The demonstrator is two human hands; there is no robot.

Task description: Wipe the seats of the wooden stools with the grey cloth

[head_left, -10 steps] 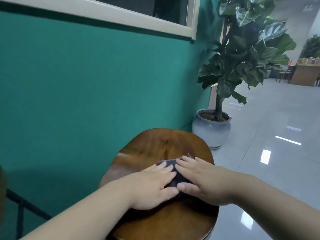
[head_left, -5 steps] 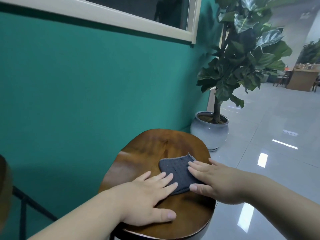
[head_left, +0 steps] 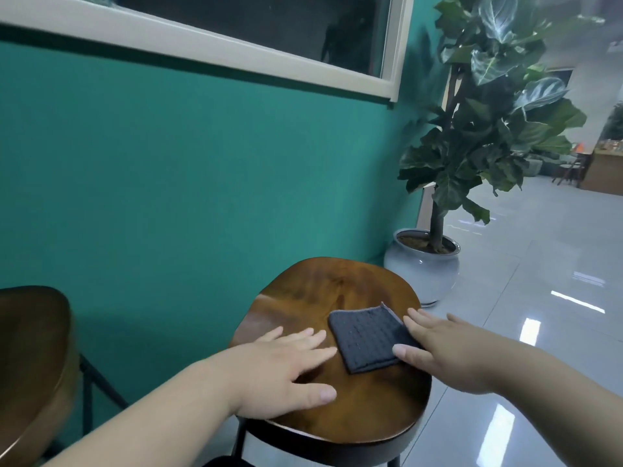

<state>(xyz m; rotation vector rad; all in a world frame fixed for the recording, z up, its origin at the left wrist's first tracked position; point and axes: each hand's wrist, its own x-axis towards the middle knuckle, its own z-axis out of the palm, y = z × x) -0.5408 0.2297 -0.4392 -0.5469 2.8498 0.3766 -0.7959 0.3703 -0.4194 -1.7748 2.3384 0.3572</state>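
A folded grey cloth lies flat on the right half of a wooden stool seat. My right hand rests with straight fingers on the cloth's right edge, thumb at its near corner. My left hand lies flat on the bare wood just left of the cloth, fingers spread, fingertips close to the cloth's left edge. A second wooden stool seat shows at the left edge of the view.
A teal wall runs close behind both stools, with a white-framed window above. A large potted plant in a pale round pot stands right behind the stool. Glossy tiled floor stretches to the right.
Both hands covered the cloth a second ago. My left hand has slid left off it onto the wood, and my right hand has moved to its right edge, uncovering the cloth.
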